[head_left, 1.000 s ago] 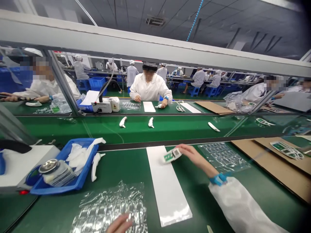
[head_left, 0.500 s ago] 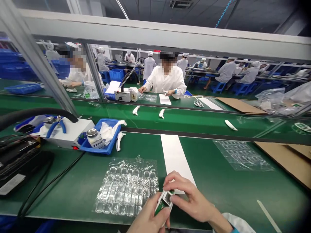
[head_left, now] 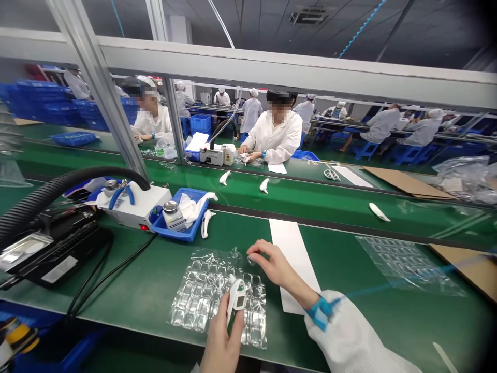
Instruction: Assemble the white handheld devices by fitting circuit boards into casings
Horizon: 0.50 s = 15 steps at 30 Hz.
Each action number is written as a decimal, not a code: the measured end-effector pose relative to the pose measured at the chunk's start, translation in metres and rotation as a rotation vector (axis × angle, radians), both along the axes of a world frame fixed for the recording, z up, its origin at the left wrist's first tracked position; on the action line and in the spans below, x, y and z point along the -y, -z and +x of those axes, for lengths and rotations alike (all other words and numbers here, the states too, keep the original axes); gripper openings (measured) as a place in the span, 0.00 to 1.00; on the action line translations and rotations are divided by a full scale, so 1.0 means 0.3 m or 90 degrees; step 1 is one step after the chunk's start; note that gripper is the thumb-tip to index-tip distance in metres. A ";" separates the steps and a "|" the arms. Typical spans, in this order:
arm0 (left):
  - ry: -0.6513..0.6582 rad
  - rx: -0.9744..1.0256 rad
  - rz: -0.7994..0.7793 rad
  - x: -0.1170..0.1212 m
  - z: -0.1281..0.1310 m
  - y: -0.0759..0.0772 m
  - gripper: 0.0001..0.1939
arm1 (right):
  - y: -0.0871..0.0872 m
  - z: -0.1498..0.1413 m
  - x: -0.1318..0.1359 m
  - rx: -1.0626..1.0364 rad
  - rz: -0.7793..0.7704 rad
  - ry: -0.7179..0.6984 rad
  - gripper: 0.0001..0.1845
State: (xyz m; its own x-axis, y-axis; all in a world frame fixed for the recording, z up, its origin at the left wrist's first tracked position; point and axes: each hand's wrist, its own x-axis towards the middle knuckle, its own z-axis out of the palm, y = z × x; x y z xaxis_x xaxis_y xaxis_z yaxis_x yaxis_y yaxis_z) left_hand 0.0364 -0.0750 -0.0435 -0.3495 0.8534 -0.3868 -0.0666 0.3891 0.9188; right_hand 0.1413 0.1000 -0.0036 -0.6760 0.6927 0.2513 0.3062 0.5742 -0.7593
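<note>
Where the green surface [head_left: 349, 290] runs from its near edge out to the green conveyor belt [head_left: 295, 199] along its far edge, a black machine with a thick ribbed hose [head_left: 50, 235] fills the left end. Beside it, toward the far edge, stand a white box-shaped device [head_left: 135, 204] and a blue plastic tray [head_left: 182, 228] that holds a small metal-capped jar [head_left: 172, 215] and white cloths. A flat brown cardboard sheet [head_left: 466, 264] lies at the right edge. A clear plastic blister sheet of small square pockets [head_left: 198, 295] lies near the near edge, at the middle; a long white paper strip [head_left: 291, 248] lies just right of it, running from the far edge toward the near one. A second clear blister sheet [head_left: 404, 261] lies further right.

The left hand [head_left: 221, 344] is closed around a small white plastic part with a grey window [head_left: 236, 300], held upright over the near part of the blister sheet. The right hand [head_left: 269, 261], a blue band at its wrist, pinches its fingertips over the sheet's far right corner; what they grip is too small to tell.
</note>
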 end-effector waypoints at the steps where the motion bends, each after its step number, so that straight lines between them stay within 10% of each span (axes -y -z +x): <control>1: -0.005 -0.029 -0.008 0.007 -0.004 0.008 0.41 | 0.029 -0.032 -0.042 0.014 -0.021 0.002 0.06; 15: 0.081 -0.079 -0.049 0.029 -0.014 0.007 0.33 | 0.174 -0.216 -0.101 0.125 0.091 -0.046 0.08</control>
